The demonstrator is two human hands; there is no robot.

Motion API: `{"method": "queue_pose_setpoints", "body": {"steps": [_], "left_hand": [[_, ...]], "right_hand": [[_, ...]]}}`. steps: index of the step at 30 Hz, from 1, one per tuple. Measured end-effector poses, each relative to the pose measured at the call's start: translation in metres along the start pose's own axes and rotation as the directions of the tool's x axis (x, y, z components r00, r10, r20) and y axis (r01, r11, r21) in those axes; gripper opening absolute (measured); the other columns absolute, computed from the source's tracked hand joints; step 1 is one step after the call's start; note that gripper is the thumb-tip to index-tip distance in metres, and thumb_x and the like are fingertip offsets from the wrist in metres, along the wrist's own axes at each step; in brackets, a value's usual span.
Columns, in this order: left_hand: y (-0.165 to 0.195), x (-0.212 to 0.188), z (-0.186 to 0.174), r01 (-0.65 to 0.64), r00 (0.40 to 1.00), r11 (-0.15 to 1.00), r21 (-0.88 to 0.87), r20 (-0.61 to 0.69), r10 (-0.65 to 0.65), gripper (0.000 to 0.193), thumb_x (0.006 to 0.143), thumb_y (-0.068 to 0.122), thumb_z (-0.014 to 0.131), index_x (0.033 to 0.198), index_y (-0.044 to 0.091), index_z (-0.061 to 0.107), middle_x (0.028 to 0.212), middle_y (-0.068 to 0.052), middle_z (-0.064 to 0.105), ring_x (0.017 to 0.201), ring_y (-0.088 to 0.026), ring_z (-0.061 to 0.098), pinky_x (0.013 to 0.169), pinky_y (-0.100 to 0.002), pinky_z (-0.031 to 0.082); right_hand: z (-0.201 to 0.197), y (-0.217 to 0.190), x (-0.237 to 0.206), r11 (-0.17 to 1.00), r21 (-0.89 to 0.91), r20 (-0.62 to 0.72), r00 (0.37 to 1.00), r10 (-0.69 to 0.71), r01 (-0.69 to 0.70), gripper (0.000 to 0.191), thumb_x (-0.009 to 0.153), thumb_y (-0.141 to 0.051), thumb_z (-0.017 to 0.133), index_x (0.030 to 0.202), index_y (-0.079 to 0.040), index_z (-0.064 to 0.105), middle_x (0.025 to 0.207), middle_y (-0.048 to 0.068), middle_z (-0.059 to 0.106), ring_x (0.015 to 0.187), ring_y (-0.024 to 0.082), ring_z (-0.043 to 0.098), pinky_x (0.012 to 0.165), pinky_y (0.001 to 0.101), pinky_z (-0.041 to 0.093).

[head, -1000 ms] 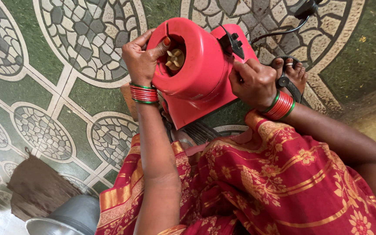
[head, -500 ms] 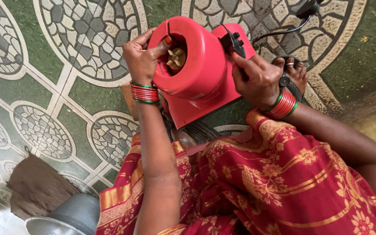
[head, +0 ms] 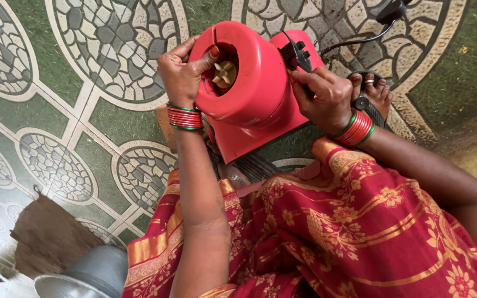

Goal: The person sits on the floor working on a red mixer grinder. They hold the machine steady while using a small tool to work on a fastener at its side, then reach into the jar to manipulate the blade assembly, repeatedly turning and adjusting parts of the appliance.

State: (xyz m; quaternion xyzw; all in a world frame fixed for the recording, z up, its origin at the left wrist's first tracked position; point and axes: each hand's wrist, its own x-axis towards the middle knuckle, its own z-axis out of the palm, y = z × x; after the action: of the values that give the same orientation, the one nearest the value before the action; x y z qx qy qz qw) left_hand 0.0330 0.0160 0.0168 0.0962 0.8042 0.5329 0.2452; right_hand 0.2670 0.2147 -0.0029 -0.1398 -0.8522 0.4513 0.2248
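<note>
I see the left hand [head: 180, 72] gripping the rim of the red mixer base [head: 249, 88] (tilted over the tiled floor [head: 84, 127]), while the right hand [head: 321, 96] clasps its black knob [head: 295, 55].

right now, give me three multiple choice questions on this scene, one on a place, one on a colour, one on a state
1. Where is the metal pot?
A. bottom left corner
B. top right corner
C. on the person's lap

2. What colour is the mixer base?
A. blue
B. red
C. white

3. How is the mixer base held?
A. untouched
B. by one hand only
C. by both hands

Answers:
1 A, it sits at the lower left on the tiled floor.
2 B, its body is red.
3 C, the left hand grips its round rim and the right hand rests by the black plug.
</note>
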Motion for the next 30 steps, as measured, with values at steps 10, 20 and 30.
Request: {"method": "queue_pose_setpoints", "body": {"steps": [10,20,30], "left_hand": [[-0.004,0.003,-0.002,-0.028,1.0,0.998,0.055,0.006,0.028,0.049,0.077,0.021,0.096,0.115,-0.003,0.077,0.097,-0.009,0.081,0.081,-0.008,0.072,0.077,-0.025,0.06],[0.002,-0.001,0.0,-0.03,0.999,0.999,0.028,0.031,0.029,0.047,0.079,0.023,0.095,0.114,-0.002,0.078,0.094,-0.008,0.081,0.079,-0.008,0.072,0.076,-0.025,0.06],[0.002,-0.008,0.019,-0.082,0.993,0.992,0.097,-0.081,0.09,0.051,0.074,0.029,0.095,0.112,-0.001,0.078,0.095,-0.009,0.083,0.08,-0.01,0.078,0.076,-0.026,0.063]], "right_hand": [[0.004,0.014,-0.009,0.878,-0.34,0.085,0.941,-0.329,0.337,0.028,0.095,0.002,0.077,0.122,0.005,0.072,0.077,0.007,0.057,0.061,0.022,0.062,0.055,0.0356,0.048],[-0.009,-0.018,-0.001,0.986,-0.099,-0.07,0.99,0.125,-0.131,0.009,0.099,-0.003,0.081,0.105,-0.002,0.075,0.08,0.01,0.066,0.067,0.02,0.068,0.06,0.0317,0.052],[-0.038,-0.016,0.0,0.923,0.107,0.145,0.924,0.353,-0.369,0.01,0.101,-0.013,0.08,0.106,-0.005,0.077,0.082,0.006,0.07,0.064,0.013,0.068,0.058,0.0261,0.05]]}}
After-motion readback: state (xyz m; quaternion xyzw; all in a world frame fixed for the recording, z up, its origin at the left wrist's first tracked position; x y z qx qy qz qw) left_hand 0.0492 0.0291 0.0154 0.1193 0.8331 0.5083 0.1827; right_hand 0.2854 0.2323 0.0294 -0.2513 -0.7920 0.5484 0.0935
